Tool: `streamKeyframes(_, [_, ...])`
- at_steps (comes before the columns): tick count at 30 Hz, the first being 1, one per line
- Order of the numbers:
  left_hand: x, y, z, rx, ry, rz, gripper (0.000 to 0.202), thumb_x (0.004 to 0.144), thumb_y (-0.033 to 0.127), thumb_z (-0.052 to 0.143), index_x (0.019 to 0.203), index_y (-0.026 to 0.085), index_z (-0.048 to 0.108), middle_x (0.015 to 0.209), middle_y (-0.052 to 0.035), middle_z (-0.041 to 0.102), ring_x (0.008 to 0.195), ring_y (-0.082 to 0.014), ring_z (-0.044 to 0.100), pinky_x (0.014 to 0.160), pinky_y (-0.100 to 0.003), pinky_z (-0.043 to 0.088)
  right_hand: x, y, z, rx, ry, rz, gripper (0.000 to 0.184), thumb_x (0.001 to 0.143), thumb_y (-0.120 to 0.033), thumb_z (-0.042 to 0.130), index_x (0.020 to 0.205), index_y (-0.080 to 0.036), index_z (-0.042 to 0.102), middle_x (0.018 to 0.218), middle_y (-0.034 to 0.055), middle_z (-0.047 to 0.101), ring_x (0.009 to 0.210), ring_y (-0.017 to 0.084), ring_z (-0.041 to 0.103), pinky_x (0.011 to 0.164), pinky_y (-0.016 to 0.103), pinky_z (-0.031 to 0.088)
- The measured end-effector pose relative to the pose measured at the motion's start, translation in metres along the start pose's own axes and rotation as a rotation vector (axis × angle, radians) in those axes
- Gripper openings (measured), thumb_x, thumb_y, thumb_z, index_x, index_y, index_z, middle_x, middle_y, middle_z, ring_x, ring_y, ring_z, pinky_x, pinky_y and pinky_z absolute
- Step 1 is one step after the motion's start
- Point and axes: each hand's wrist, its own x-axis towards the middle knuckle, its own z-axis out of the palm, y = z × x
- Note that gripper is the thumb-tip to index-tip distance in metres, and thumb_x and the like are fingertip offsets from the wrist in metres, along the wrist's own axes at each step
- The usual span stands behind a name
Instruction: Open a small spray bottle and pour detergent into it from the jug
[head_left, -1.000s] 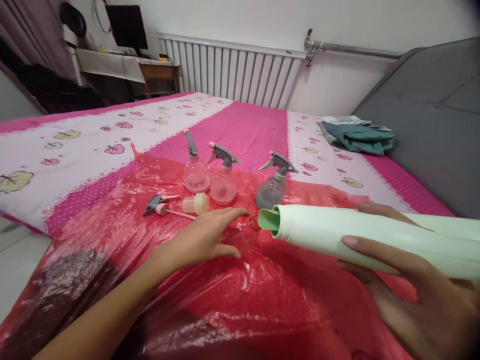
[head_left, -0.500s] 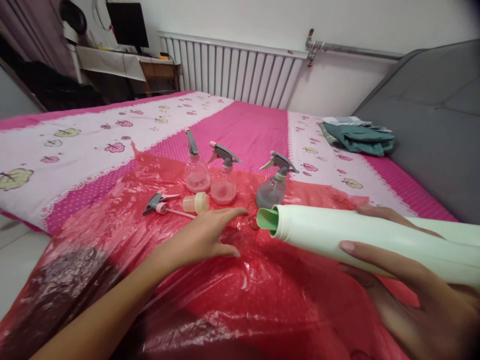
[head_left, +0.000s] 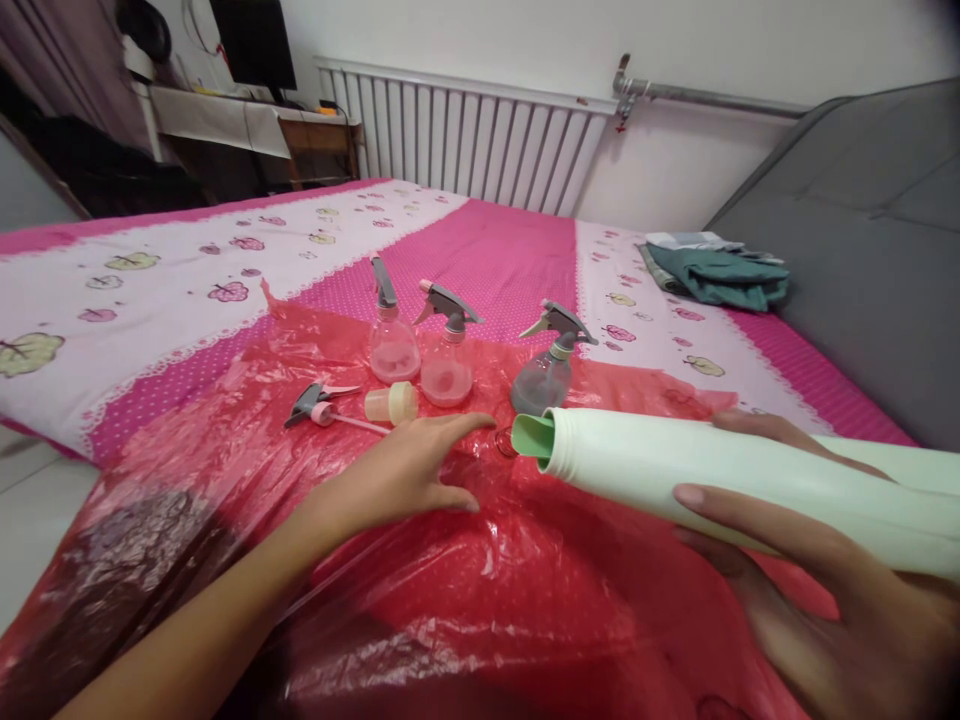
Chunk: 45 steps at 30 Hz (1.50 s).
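My left hand [head_left: 409, 465] curves its thumb and forefinger around a see-through bottle [head_left: 491, 465], hard to make out against the red plastic sheet; its round open mouth faces right. My right hand [head_left: 817, 570] grips a pale green jug [head_left: 645, 445] tilted on its side. A green spout [head_left: 531, 437] sticks out of the jug, right by the bottle's mouth. Left of these, a loose spray head [head_left: 319, 408] with a pink collar and tube lies on the sheet, beside a small cream-capped container [head_left: 391, 403].
Three spray bottles stand behind the hands: one pink-tinted bottle [head_left: 394, 350], another pink-tinted bottle [head_left: 447, 372] and a grey bottle [head_left: 541, 380]. Red plastic sheet [head_left: 195, 440] covers part of the bed. Folded clothes [head_left: 720, 270] lie near the grey headboard [head_left: 847, 210].
The spout has shifted very slightly left with the jug. Both hands keep nearly the same pose, and the other things stay put.
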Motion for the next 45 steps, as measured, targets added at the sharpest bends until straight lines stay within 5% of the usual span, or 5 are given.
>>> streamKeyframes(5, [0.0, -0.001, -0.001, -0.012, -0.006, -0.004, 0.083, 0.085, 0.026, 0.095, 0.158, 0.027, 0.056, 0.158, -0.0133, 0.07, 0.137, -0.0395, 0.072, 0.114, -0.052, 0.057, 0.007, -0.009, -0.001, -0.039, 0.031, -0.051, 0.02, 0.098, -0.022, 0.076, 0.116, -0.03, 0.077, 0.16, 0.0028, 0.059, 0.143, 0.017, 0.064, 0.127, 0.03, 0.047])
streamKeyframes(15, [0.003, -0.001, 0.001, -0.042, -0.006, -0.006, 0.084, 0.083, 0.023, 0.097, 0.157, 0.026, 0.057, 0.159, -0.0134, 0.068, 0.142, -0.0388, 0.069, 0.12, -0.053, 0.054, 0.008, -0.01, -0.003, -0.047, 0.017, -0.026, 0.022, 0.097, -0.022, 0.076, 0.117, -0.031, 0.077, 0.158, 0.004, 0.061, 0.142, 0.019, 0.065, 0.128, 0.033, 0.046])
streamKeyframes(29, [0.0, -0.002, 0.0, -0.027, -0.011, 0.019, 0.079, 0.088, 0.027, 0.093, 0.157, 0.026, 0.054, 0.156, -0.0139, 0.07, 0.135, -0.0376, 0.073, 0.114, -0.049, 0.055, 0.0, -0.015, -0.003, -0.053, 0.015, 0.041, 0.022, 0.096, -0.024, 0.077, 0.116, -0.031, 0.076, 0.16, 0.0038, 0.059, 0.142, 0.033, 0.065, 0.122, 0.059, 0.05])
streamKeyframes(45, [0.002, 0.003, -0.001, -0.002, -0.004, 0.033, 0.077, 0.087, 0.024, 0.092, 0.155, 0.026, 0.057, 0.156, -0.0128, 0.07, 0.135, -0.0376, 0.072, 0.111, -0.047, 0.057, 0.003, -0.015, -0.004, -0.1, 0.031, -0.026, 0.021, 0.095, -0.021, 0.079, 0.114, -0.03, 0.078, 0.156, -0.0014, 0.063, 0.146, 0.016, 0.065, 0.132, 0.032, 0.045])
